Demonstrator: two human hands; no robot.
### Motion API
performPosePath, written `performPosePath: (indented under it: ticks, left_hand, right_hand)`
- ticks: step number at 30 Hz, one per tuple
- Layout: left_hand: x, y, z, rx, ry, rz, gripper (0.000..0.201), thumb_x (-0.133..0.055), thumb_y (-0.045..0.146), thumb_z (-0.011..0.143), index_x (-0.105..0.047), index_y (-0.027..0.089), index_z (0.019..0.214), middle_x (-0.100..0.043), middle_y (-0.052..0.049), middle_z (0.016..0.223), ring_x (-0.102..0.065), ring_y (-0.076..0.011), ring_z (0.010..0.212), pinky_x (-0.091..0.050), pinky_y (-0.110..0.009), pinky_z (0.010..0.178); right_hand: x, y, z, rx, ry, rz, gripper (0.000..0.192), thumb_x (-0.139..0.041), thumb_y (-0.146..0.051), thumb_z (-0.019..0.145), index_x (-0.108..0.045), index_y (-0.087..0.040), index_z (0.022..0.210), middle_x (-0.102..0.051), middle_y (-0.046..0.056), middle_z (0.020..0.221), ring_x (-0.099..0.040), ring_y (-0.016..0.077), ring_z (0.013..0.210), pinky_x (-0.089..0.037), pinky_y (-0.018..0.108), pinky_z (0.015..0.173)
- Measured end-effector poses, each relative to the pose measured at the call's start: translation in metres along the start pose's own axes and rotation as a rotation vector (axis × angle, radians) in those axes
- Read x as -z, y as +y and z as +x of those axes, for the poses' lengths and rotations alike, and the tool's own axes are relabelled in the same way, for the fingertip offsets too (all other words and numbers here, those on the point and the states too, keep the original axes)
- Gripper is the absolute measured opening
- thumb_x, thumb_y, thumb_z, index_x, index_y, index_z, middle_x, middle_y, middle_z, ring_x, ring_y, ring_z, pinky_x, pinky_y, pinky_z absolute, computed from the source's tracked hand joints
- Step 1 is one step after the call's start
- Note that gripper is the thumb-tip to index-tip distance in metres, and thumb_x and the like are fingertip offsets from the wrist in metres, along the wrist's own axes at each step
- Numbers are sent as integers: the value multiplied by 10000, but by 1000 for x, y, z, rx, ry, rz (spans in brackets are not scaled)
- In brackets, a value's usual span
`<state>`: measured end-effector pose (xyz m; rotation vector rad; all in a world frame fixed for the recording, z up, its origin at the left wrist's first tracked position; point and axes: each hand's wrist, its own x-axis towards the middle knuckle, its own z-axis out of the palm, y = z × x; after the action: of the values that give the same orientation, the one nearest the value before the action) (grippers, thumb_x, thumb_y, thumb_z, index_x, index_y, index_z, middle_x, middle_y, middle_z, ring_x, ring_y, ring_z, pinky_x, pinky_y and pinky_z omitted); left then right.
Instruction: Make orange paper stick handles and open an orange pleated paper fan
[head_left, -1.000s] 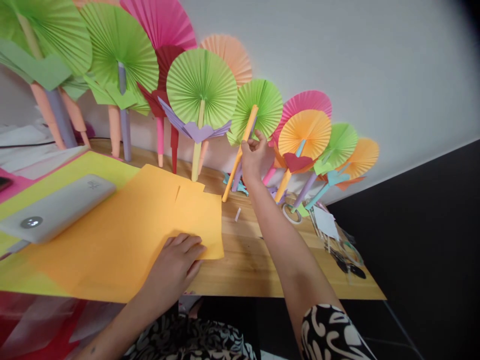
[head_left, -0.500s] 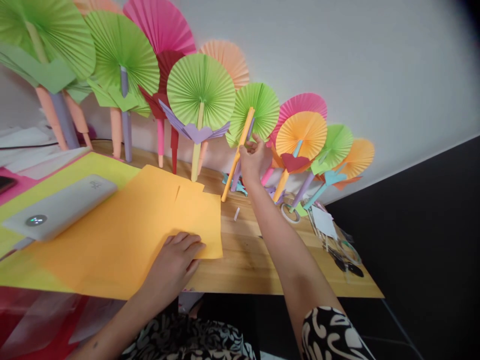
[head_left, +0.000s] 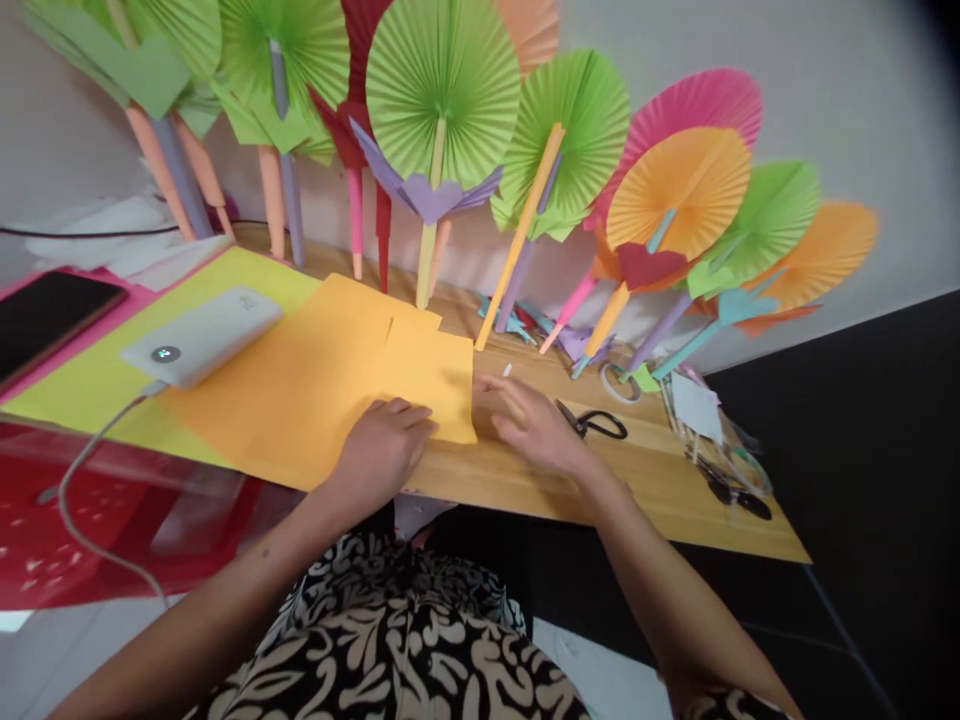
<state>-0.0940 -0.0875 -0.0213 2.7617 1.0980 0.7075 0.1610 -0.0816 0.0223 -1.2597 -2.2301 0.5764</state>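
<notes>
My left hand [head_left: 384,447] lies flat on the near part of an orange paper sheet [head_left: 300,390], fingers loosely extended. Just past the right edge of a smaller orange paper piece [head_left: 439,375], my right hand [head_left: 534,425] hovers low over the wooden table with its fingers apart and nothing in them. An orange rolled paper stick [head_left: 520,240] leans by itself against a green pleated paper fan [head_left: 581,120]. Black-handled scissors [head_left: 600,425] rest on the table beside my right hand, partly hidden by it.
More pleated paper fans [head_left: 679,185] lean along the wall. A white power bank [head_left: 206,335] with a cable sits on the yellow paper [head_left: 67,375], near a dark phone [head_left: 52,315]. Rightward are a tape roll [head_left: 619,383], a white card [head_left: 696,405] and dark tools [head_left: 739,497].
My right hand has let go of the orange paper stick, leaving it against the fan, and come down toward the paper's right edge. The scissors now show. The camera view has tilted downward.
</notes>
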Motion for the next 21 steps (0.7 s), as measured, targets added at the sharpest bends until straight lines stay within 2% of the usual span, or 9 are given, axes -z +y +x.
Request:
performPosePath:
  ticks: [2, 5, 9, 11, 14, 17, 19, 21]
  left_hand:
    - [3, 8, -2, -14, -8, 3, 266, -471, 181, 984, -737, 163, 980, -762, -86, 977, -640, -230, 892, -467, -362, 775]
    - [6, 25, -10, -68, -28, -60, 267, -466, 202, 995, -733, 180, 995, -761, -68, 921, -646, -202, 857, -471, -340, 768]
    - [11, 34, -29, -152, -86, -167, 241, -511, 235, 995, -709, 213, 1131, -770, -65, 1063, -684, -200, 939, -517, -359, 832]
    - [15, 28, -40, -159, -96, -186, 314, -556, 238, 975, -649, 205, 1273, -732, -97, 1230, -677, -238, 1089, -531, -412, 915]
    - [18, 12, -51, -111, -55, -206, 464, -604, 233, 949, -551, 163, 1405, -662, -152, 1362, -624, -281, 1246, -518, -474, 1021]
    - [16, 3, -53, 2, 20, -236, 310, -596, 237, 956, -652, 145, 1247, -720, -150, 1249, -673, -271, 1170, -549, -451, 994]
    - [12, 3, -51, 75, 71, -266, 186, -588, 243, 965, -708, 147, 1070, -764, -124, 1113, -710, -253, 1073, -572, -419, 942]
    - [9, 6, -47, 132, 109, -273, 163, -598, 256, 965, -721, 149, 967, -779, -106, 1019, -725, -244, 1001, -577, -397, 900]
  right_hand:
    - [-8, -9, -25, 51, -103, -68, 605, -585, -90, 825, -541, -233, 1411, -619, 119, 1430, -566, 264, 1342, -457, 497, 1128]
    - [-21, -15, -51, 113, -121, -133, 588, -618, -110, 861, -531, -217, 1433, -620, 133, 1439, -524, 282, 1394, -416, 541, 1160]
    - [-37, -13, -78, 135, -1, -103, 288, -581, -106, 939, -676, -248, 1171, -759, 70, 1219, -661, 242, 1231, -422, 544, 1128]
    - [-42, -12, -91, 101, 80, -51, 180, -584, -132, 968, -692, -247, 1055, -789, 50, 1126, -707, 222, 1145, -439, 517, 1105]
    - [-46, -15, -105, 10, 171, 36, 148, -588, -165, 984, -687, -247, 1055, -797, 38, 1076, -734, 203, 1068, -470, 469, 1078]
    - [-48, -20, -109, -61, 240, 63, 157, -562, -196, 1000, -688, -252, 1077, -794, 39, 1045, -730, 204, 1030, -510, 428, 1021]
    - [-48, -22, -108, -104, 241, 50, 148, -575, -232, 996, -684, -250, 1095, -784, 53, 1057, -713, 222, 1037, -529, 414, 969]
    - [-46, -21, -107, -149, 229, 7, 173, -623, -266, 972, -674, -244, 1136, -769, 73, 1109, -694, 247, 1053, -530, 418, 932]
